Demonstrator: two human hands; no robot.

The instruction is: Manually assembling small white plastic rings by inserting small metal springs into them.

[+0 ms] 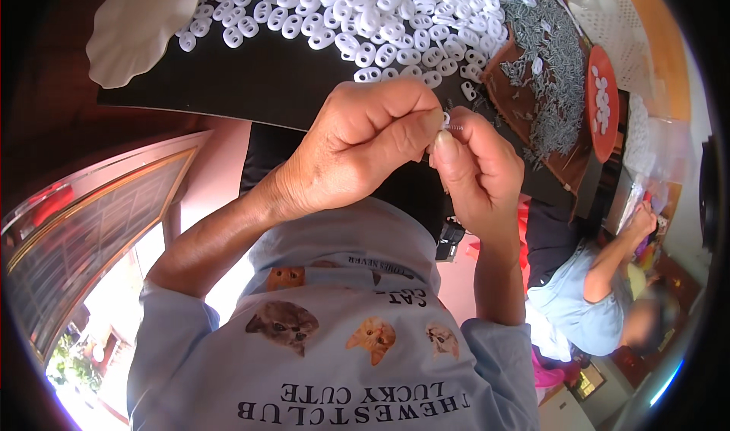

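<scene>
Above my lap, just off the table edge, my two hands meet fingertip to fingertip. My left hand point(365, 142) is closed in a pinch around a small white plastic piece point(446, 117), mostly hidden by the fingers. My right hand point(483, 165), also pinching, has a tiny metal spring point(456, 128) at its thumb and forefinger, right against the white piece. Beyond the hands spreads a heap of white oval two-hole cord lock pieces point(365, 17). To its right, many small grey springs point(559, 74) lie piled on a brown cloth point(508, 85).
The black table point(220, 81) carries all this. A cream scalloped tray point(141, 24) stands at the far left, and an orange-red plate point(602, 138) with small white parts at the right. Another person point(589, 294) works at the right. A framed glass panel point(99, 241) is at left.
</scene>
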